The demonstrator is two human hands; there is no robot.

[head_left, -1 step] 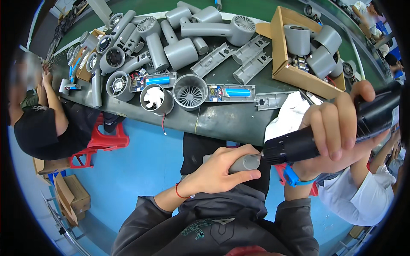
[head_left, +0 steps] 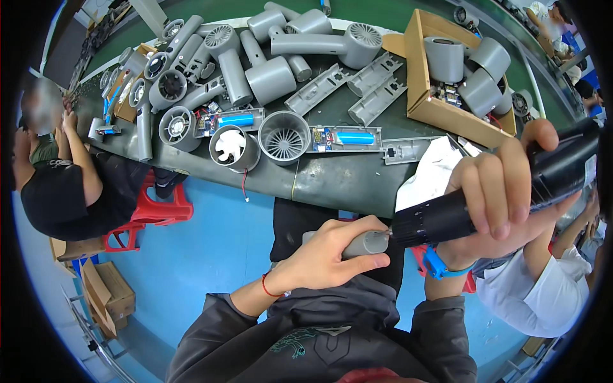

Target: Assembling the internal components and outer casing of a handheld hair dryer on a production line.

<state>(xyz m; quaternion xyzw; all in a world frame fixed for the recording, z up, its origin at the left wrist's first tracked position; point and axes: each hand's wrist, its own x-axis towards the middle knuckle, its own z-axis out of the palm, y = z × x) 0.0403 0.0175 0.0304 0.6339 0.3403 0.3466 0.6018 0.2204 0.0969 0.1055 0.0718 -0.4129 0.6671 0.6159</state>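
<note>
Left hand [head_left: 325,254], fingers clamped on gray handle [head_left: 369,245], right hand [head_left: 501,188] clamped on screwdriver [head_left: 423,225] beside it, worktable [head_left: 345,182] beyond it, floor [head_left: 220,214] below

Left hand [head_left: 324,255] curled low, right hand [head_left: 500,191] curled higher

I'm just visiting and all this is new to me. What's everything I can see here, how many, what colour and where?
workbench: one, dark green, across the upper half
fan housings: many, grey, over the bench
empty handle shells: at least four, grey, middle of the bench
batteries: at least two, blue, near the front edge
cardboard boxes: several, brown, bench and left floor
sheet: one, white, front right of the bench
stools: at least two, red, left and right
other people: several, dark or white clothes, both sides
handheld part: one, grey, below the bench
electric screwdriver: one, black, right of that part
left hand: one, red wrist cord, gripping the part
right hand: one, blue wristband, gripping the screwdriver
</note>
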